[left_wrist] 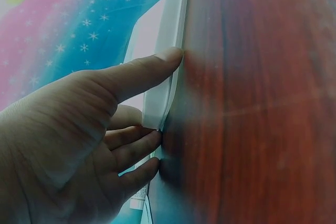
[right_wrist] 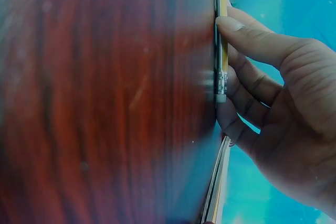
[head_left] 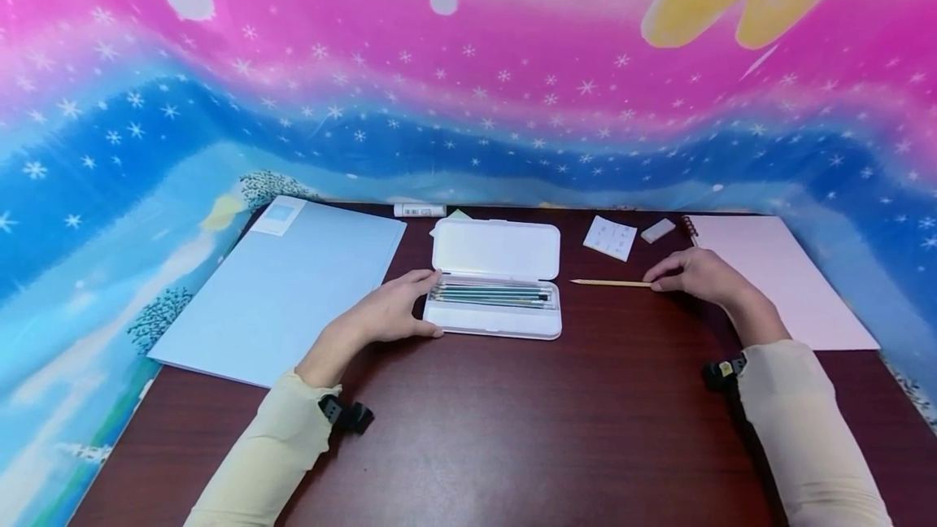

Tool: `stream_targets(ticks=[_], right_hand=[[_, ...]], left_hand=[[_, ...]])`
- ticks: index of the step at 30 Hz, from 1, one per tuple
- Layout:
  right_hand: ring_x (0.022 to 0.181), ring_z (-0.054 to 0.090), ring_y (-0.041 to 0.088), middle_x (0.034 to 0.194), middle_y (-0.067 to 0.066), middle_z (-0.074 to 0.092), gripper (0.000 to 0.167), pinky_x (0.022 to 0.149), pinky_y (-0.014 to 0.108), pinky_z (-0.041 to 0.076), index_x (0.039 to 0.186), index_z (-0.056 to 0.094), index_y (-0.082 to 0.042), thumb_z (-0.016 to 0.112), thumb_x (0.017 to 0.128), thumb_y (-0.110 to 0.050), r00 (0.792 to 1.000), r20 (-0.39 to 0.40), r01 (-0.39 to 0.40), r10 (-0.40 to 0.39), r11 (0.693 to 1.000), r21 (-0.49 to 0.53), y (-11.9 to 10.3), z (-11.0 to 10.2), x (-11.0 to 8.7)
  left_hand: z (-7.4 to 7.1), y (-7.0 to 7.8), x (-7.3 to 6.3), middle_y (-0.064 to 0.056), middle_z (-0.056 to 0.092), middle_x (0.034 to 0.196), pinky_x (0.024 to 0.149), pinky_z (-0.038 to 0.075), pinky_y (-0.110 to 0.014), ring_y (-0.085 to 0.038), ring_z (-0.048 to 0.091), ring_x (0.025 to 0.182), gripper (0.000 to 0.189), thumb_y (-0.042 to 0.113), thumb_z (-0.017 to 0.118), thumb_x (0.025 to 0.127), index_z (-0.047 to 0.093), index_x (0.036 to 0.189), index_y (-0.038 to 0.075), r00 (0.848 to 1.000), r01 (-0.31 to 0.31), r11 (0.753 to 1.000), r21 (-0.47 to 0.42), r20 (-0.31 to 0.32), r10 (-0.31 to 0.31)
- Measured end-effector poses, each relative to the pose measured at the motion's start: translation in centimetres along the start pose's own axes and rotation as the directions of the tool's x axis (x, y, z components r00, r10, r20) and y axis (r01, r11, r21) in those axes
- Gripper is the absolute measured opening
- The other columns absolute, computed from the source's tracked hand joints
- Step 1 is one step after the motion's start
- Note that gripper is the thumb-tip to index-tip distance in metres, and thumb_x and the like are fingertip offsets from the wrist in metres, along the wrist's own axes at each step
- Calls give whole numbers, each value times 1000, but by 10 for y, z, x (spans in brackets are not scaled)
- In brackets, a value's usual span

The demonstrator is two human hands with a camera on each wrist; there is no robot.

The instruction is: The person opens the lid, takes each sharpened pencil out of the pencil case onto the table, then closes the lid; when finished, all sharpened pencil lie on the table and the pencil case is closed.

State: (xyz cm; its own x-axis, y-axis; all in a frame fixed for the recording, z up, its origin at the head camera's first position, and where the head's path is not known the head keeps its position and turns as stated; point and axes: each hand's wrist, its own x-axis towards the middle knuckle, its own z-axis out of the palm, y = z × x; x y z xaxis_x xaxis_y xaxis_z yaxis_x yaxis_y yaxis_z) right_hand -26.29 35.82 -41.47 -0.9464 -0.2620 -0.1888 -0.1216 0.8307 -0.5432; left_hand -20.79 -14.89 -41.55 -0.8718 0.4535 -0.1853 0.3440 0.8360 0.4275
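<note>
Head view: white pencil case (head_left: 493, 324) on the worktop (head_left: 549, 429), lid (head_left: 496, 249) tipped back. Several green pencils (head_left: 490, 294) lie in its rear section; the front section shows bare. Yellow pencil (head_left: 611, 283) is outside, right of the case, point toward it. Progress, judged from layout: partway; green pencils inside, yellow one out, lid not closed. Left hand (head_left: 391, 307) grips the case's left end; right hand (head_left: 706, 273) pinches the yellow pencil near its blunt end. Whether the pencil touches the worktop: cannot tell. Only this view gives the case contents.

Left wrist view: thumb on the case's near wall, other fingers bent around its left end. Adds the grip seen from low down; no pencils visible here.

Right wrist view: thumb on the yellow pencil's barrel, fingers behind. Metal ferrule (right_wrist: 222, 80) and white eraser tip (right_wrist: 220, 98) resolved, both hidden by the hand in the head view. Case not in frame.
</note>
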Motion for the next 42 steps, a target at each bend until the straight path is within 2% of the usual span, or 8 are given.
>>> stream_targets(ticks=[4,10,15,18,22,27,36,42], right_hand=[[116,59,32,125,17,69,21,94,45,48,112,80,-17,72,95,-27,1000,-9,-14,14,1000,-4,-2,-5,-3],[125,55,42,131,23,66,37,101,60,44,123,75,-15,65,98,-41,996,-93,13,-18,998,-61,-13,-16,-8],[112,63,33,122,15,72,29,93,51,49,119,78,-19,69,97,-36,986,-131,93,-103,992,-81,-36,-10,-3],[102,68,26,112,8,77,23,87,44,52,114,80,-21,72,95,-31,970,-132,192,-206,975,-116,-54,-1,1],[104,70,23,112,4,78,22,90,45,54,115,79,-20,73,94,-25,949,-70,297,-309,944,-141,-83,15,7],[102,70,20,111,2,78,24,90,46,55,115,79,-19,76,92,-21,929,11,368,-371,919,-142,-124,38,12],[95,68,11,117,1,76,27,86,37,56,121,77,-18,72,95,-17,883,249,441,-397,884,-154,-160,91,20],[95,67,15,114,2,76,25,88,40,55,119,77,-20,72,95,-17,905,223,407,-361,889,-211,-174,86,31]], left_hand=[[1,0,1,-13,33,165,118,38,-50,-32,38,149,98,45,80,85,30,161,11,1000,-1,1000,3,-5,1],[1,0,1,-13,33,165,118,38,-50,-32,38,149,98,46,81,84,30,160,11,1000,-2,1000,-2,-10,2],[1,0,1,-13,34,164,118,38,-50,-32,38,149,98,46,81,84,30,160,10,1000,9,1000,12,-15,-8],[1,2,0,-13,34,164,118,38,-50,-32,38,150,99,47,80,84,30,160,9,1000,13,1000,17,-16,-13],[1,4,0,-14,35,164,119,37,-50,-32,37,150,99,47,80,84,30,160,8,1000,12,1000,24,-19,-11],[2,3,0,-13,36,164,119,37,-48,-30,38,150,99,45,81,84,30,160,7,1000,4,1000,26,-30,-3],[18,1,-10,-15,32,165,121,34,-49,-33,35,151,98,45,78,87,26,161,7,999,14,1000,17,50,-15],[3,1,1,-15,31,166,122,33,-49,-33,34,152,98,45,78,87,26,161,8,1000,11,999,30,-2,-11]])
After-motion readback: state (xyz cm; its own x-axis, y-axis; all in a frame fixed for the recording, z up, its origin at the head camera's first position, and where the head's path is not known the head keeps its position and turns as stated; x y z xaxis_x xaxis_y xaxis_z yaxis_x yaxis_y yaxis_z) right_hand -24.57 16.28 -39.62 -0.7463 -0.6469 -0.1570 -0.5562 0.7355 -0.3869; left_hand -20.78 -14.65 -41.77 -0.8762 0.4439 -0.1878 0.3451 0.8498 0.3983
